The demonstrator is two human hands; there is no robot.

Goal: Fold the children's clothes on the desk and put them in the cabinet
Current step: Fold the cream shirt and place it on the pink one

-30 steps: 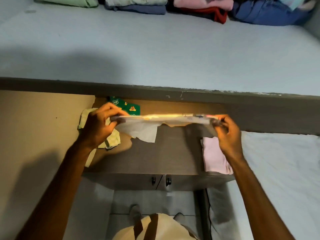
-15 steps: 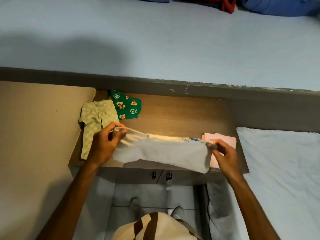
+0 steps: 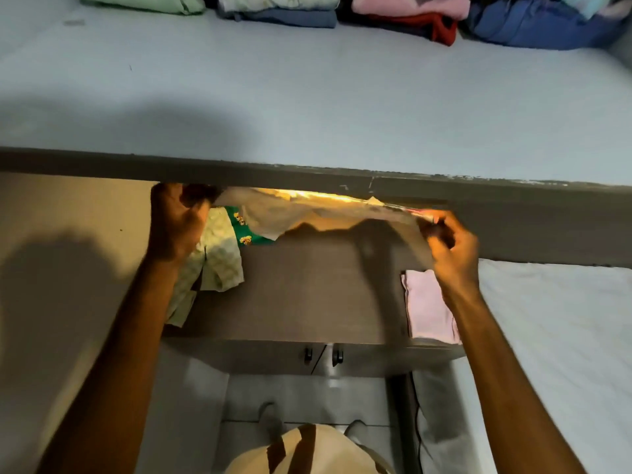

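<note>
Four garments are showing at the desk [image 3: 307,295]: one white shirt [image 3: 307,213] is being held up above its back edge, while one checked piece [image 3: 212,265], one green printed piece [image 3: 246,230] and one folded pink piece [image 3: 427,306] are lying on its top. Two hands are working: the left hand [image 3: 178,224] is closing its fingers [image 3: 191,196] over the shirt's left end, and the right hand [image 3: 455,251] is pinching the right end at the fingertips [image 3: 434,224], so the cloth is stretching between them. Several folded stacks, blurred, are sitting on the shelf [image 3: 307,97] well beyond the desk.
</note>
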